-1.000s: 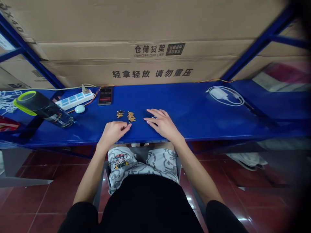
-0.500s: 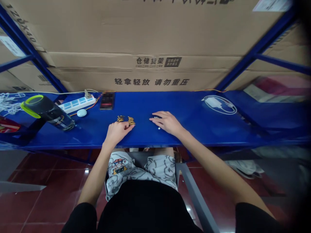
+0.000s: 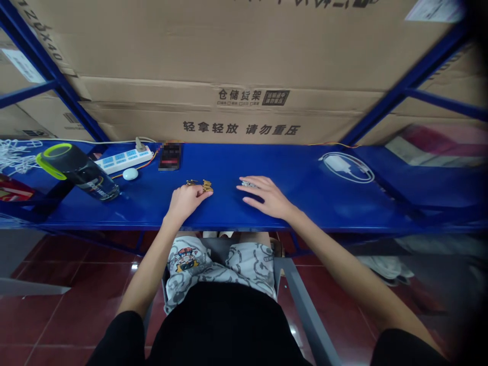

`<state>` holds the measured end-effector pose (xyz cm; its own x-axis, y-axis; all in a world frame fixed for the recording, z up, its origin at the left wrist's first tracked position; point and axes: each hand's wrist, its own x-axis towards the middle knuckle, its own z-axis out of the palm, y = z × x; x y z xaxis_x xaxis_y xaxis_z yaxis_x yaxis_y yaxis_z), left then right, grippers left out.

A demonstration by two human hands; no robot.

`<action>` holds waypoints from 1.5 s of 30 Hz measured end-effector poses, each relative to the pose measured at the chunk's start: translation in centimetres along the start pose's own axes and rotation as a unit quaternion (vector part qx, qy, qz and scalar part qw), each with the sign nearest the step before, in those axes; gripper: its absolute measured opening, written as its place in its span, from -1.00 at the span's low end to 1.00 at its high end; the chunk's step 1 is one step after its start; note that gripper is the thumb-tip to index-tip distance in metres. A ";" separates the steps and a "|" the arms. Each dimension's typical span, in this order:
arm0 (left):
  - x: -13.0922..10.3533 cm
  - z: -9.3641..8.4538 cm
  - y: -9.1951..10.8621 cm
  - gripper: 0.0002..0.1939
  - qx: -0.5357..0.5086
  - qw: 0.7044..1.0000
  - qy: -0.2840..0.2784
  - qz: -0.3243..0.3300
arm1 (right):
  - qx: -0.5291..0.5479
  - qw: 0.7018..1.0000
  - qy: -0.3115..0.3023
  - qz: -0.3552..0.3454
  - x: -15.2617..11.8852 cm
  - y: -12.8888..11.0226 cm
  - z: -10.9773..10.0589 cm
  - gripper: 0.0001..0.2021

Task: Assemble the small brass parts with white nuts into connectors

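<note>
On the blue bench (image 3: 224, 216) sits a dark bottle (image 3: 82, 173) with a green loop, contents indiscernible, while the left hand (image 3: 185, 202) curls against brass-coloured pieces (image 3: 207, 185), whether its fingers pinch any I cannot tell, and the right hand (image 3: 270, 196) spreads its fingers over small pale pieces (image 3: 249, 184).

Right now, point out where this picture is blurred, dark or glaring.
Head view: black shading swallows the right edge, and the pink-and-white stack near it looks smeared; head view: the red floor carries small white glare spots; head view: the gold-coloured pieces by the left hand are too small to make out singly.
</note>
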<state>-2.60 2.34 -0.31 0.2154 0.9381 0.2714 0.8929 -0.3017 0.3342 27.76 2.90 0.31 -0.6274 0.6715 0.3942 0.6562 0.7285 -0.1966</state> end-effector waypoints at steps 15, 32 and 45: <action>0.4 -0.2 0.3 -0.48 0.017 1.000 -0.012 -0.017 | -0.071 0.997 -0.024 -0.020 2.5 4.0 1.9 -0.70; -2.2 1.2 5.2 -0.69 0.001 0.994 -0.019 0.105 | 0.006 0.994 0.027 0.105 -1.0 -6.6 2.9 -0.60; -2.3 1.1 4.4 -0.76 -0.045 0.987 -0.015 0.156 | -0.024 0.994 0.018 0.105 -0.8 -6.3 3.4 -0.62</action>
<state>1.26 -0.93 -0.40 0.4866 0.8018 0.3470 0.7431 -0.5887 0.3181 22.66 -1.74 -1.84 -0.4595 0.8028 0.3800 0.7909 0.5645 -0.2361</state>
